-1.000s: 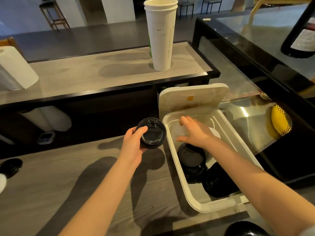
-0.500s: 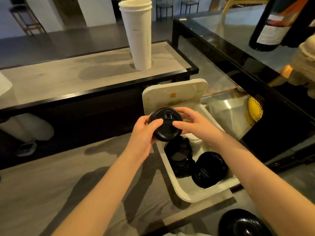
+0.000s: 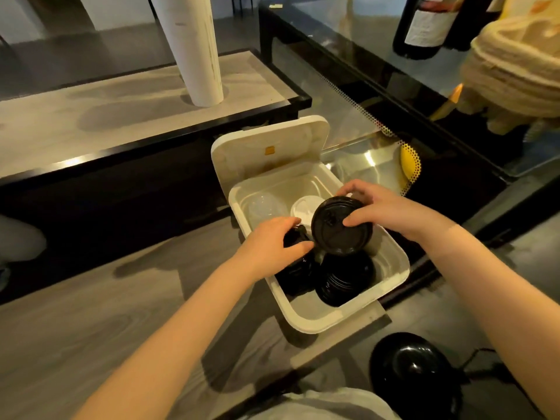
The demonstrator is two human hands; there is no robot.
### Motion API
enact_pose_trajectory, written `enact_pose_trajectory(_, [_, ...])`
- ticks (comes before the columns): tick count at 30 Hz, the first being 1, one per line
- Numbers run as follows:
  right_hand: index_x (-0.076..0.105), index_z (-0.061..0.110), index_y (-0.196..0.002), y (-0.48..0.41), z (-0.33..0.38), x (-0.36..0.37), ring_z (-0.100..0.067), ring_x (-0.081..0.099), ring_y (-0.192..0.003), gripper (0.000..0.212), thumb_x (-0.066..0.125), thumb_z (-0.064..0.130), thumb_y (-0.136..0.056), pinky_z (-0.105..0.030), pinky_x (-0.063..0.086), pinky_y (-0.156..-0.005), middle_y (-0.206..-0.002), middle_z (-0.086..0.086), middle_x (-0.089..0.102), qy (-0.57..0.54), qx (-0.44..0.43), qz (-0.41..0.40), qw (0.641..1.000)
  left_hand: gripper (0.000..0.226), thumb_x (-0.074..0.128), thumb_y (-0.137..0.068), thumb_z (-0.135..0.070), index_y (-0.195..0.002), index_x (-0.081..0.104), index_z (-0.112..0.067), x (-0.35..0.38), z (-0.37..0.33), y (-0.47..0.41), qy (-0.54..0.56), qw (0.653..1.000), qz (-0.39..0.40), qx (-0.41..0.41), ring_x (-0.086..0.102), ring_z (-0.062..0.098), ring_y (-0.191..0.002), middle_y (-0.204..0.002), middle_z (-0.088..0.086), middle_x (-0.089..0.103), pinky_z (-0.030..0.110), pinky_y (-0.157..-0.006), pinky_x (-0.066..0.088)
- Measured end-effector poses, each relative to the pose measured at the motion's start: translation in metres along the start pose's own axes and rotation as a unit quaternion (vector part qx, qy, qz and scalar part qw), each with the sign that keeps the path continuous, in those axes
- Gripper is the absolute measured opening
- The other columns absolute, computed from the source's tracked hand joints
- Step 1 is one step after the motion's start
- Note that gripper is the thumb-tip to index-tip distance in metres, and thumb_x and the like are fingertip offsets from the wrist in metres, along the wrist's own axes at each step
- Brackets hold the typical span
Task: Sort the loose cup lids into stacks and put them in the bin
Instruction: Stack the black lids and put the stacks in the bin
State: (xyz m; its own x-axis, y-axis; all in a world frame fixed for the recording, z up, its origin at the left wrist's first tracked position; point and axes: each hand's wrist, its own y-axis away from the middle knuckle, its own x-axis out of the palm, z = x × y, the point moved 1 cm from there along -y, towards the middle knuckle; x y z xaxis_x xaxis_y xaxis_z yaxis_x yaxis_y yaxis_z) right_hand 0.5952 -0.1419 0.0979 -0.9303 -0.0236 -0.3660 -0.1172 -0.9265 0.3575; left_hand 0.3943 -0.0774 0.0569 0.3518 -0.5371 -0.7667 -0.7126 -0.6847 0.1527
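Round black plastic cup lid (image 3: pixel 341 227) has passed from left hand (image 3: pixel 266 244) to right hand (image 3: pixel 391 210). Right fingers now hold it over the white plastic bin (image 3: pixel 318 321), frame centre. Left fingers curl round the black lid stack (image 3: pixel 295 272) inside. I judge drop-in is next.

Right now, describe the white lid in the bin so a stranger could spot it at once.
Look in the open white bin at the edge of the counter. Toward its far end, the white lid lies between a clear domed lid and the black lid the right hand holds. It is the only solid white lid; the others are black or clear.
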Motion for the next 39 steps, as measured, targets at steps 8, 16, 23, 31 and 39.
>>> enact_pose_trajectory(8, [0.057,0.024,-0.118,-0.01,-0.015,0.005,-0.021,0.059,-0.105,0.038,0.065,0.01,-0.084,-0.033,0.051,-0.09,-0.117,-0.005,0.059,0.178,0.116,0.154,0.965,0.06,0.048,-0.09,-0.048,-0.144,0.036,-0.024,0.026,0.019,0.004,-0.264,0.961,0.041,0.065,0.012,0.019,-0.145,-0.157,-0.001,0.018,0.037,-0.112,0.019])
enact_pose_trajectory(16, [0.049,0.018,-0.134,-0.019,-0.035,0.021,-0.019,0.05,-0.119,0.047,0.06,0.014,-0.088,-0.032,0.04,-0.103,-0.132,-0.001,0.052,0.291,0.076,0.09,0.95,0.056,0.046,-0.092,-0.046,-0.143,0.037,-0.026,0.03,0.02,0.006,-0.255,0.964,0.012,0.071,0.011,0.016,-0.145,-0.157,-0.003,0.019,0.031,-0.109,0.016])
enact_pose_trajectory(23, [0.043,0.018,-0.137,-0.002,-0.041,0.027,-0.019,0.046,-0.115,0.053,0.051,0.003,-0.087,-0.018,0.033,-0.087,-0.128,-0.004,0.046,0.377,-0.043,-0.014,0.925,0.055,0.045,-0.092,-0.046,-0.142,0.038,-0.025,0.03,0.02,0.006,-0.253,0.965,0.019,0.069,0.011,0.015,-0.145,-0.157,-0.003,0.019,0.032,-0.11,0.017])
enact_pose_trajectory(31, [0.011,0.026,-0.151,0.031,-0.05,0.042,-0.019,0.014,-0.143,0.078,0.055,0.044,-0.09,-0.033,0.02,-0.116,-0.158,0.003,0.01,0.484,-0.029,0.054,0.873,0.057,0.048,-0.091,-0.045,-0.142,0.038,-0.023,0.027,0.019,0.002,-0.253,0.964,0.044,0.068,0.012,0.018,-0.144,-0.156,0.0,0.021,0.037,-0.11,0.019])
enact_pose_trajectory(39, [0.032,0.018,-0.143,0.014,-0.048,0.044,-0.025,0.045,-0.12,0.073,0.051,0.06,-0.086,-0.035,0.046,-0.082,-0.129,-0.005,0.049,0.526,0.021,-0.012,0.85,0.056,0.05,-0.091,-0.043,-0.141,0.04,-0.021,0.024,0.017,0.001,-0.25,0.964,0.061,0.064,0.016,0.02,-0.142,-0.155,0.001,0.022,0.04,-0.109,0.022])
